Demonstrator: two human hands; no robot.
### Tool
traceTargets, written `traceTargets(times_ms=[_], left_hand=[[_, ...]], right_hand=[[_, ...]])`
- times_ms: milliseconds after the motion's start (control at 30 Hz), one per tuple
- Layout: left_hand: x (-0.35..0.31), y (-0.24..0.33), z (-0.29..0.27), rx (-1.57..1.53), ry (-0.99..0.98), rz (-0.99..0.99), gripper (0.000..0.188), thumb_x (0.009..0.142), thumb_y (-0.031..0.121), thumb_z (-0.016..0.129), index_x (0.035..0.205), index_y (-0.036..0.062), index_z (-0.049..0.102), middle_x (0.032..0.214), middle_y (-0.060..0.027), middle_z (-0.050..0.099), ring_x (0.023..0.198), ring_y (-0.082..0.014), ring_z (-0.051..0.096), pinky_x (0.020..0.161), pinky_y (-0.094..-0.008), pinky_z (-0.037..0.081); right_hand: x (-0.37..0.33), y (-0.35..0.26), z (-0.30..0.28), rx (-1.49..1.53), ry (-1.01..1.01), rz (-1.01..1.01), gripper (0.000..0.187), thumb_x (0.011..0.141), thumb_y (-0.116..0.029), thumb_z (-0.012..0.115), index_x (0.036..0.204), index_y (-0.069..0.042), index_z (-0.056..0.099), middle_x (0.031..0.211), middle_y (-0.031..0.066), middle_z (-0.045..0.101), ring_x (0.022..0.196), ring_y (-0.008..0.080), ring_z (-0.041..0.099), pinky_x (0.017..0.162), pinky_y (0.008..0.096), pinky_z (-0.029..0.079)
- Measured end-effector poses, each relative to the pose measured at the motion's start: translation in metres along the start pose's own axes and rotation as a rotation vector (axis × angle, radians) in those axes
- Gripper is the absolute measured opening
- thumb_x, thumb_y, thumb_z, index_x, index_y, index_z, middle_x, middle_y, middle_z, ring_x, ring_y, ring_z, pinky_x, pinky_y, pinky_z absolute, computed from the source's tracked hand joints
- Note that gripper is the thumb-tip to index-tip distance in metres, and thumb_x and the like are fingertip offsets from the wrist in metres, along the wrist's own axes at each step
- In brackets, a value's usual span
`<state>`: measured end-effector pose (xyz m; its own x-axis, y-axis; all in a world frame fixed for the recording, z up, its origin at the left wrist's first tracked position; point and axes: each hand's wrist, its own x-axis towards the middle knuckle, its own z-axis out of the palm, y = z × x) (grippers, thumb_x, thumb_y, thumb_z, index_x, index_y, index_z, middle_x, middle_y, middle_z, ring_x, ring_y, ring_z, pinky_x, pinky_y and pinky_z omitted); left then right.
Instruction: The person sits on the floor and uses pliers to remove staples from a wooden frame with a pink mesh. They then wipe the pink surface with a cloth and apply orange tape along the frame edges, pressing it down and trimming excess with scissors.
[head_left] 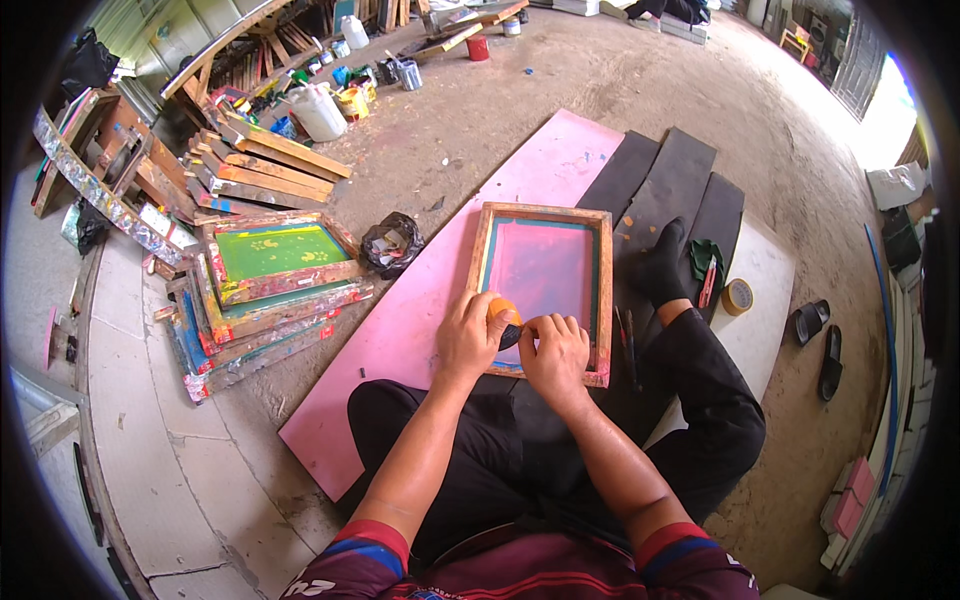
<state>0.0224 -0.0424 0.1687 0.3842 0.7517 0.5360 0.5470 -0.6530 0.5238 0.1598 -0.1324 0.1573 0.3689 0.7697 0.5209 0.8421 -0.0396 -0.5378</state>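
A wooden screen-printing frame lies in front of me, with green edging around its pinkish, see-through mesh. Over its near left part, my left hand is closed around a small, round orange-and-black thing. Fingers cover much of it, so its exact kind cannot be made out. Close beside its right edge, my right hand is pinched, thumb against fingers. Whatever lies between those fingertips is too small to tell. Both hands are above the frame's near half.
Under the frame are a pink board and dark sheets. Paint-stained frames are stacked at left, near a black plastic bag. My socked foot is right of the frame, near a tape roll and a red cutter.
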Motion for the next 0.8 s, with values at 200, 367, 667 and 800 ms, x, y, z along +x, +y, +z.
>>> traceTargets(times_ms=[200, 367, 667, 800], left_hand=[[-0.004, -0.004, 0.005, -0.007, -0.024, 0.016, 0.051, 0.104, 0.058, 0.060, 0.113, 0.0089, 0.073, 0.101, -0.0096, 0.069, 0.094, -0.0355, 0.070, 0.076, -0.0455, 0.058], [-0.008, -0.010, 0.004, -0.033, -0.028, -0.048, 0.052, 0.104, 0.058, 0.060, 0.111, 0.0082, 0.074, 0.099, -0.0097, 0.070, 0.093, -0.0349, 0.071, 0.076, -0.0451, 0.058], [-0.008, -0.011, 0.002, 0.008, -0.042, -0.069, 0.049, 0.105, 0.056, 0.061, 0.110, 0.0089, 0.074, 0.100, -0.0096, 0.070, 0.095, -0.0351, 0.071, 0.077, -0.0461, 0.058], [-0.008, -0.009, 0.001, 0.015, -0.063, -0.075, 0.050, 0.105, 0.056, 0.061, 0.110, 0.0086, 0.074, 0.100, -0.0101, 0.070, 0.095, -0.0355, 0.071, 0.076, -0.0462, 0.058]], right_hand=[[-0.008, 0.001, 0.003, 0.015, -0.032, 0.072, 0.006, 0.088, -0.017, 0.074, 0.086, -0.012, 0.073, 0.084, 0.0056, 0.069, 0.084, 0.0310, 0.064, 0.078, 0.0473, 0.047], [-0.011, 0.003, -0.006, -0.001, -0.009, -0.072, 0.005, 0.088, -0.016, 0.075, 0.091, -0.011, 0.076, 0.087, 0.0052, 0.070, 0.087, 0.0299, 0.064, 0.084, 0.0462, 0.048], [-0.006, 0.002, -0.018, -0.076, -0.005, -0.274, 0.012, 0.090, -0.017, 0.075, 0.099, -0.010, 0.076, 0.088, 0.0029, 0.065, 0.089, 0.0258, 0.061, 0.091, 0.0448, 0.048], [-0.004, 0.003, -0.019, -0.160, -0.045, -0.367, 0.015, 0.090, -0.015, 0.070, 0.103, -0.010, 0.075, 0.087, 0.0026, 0.062, 0.089, 0.0240, 0.060, 0.094, 0.0441, 0.048]])
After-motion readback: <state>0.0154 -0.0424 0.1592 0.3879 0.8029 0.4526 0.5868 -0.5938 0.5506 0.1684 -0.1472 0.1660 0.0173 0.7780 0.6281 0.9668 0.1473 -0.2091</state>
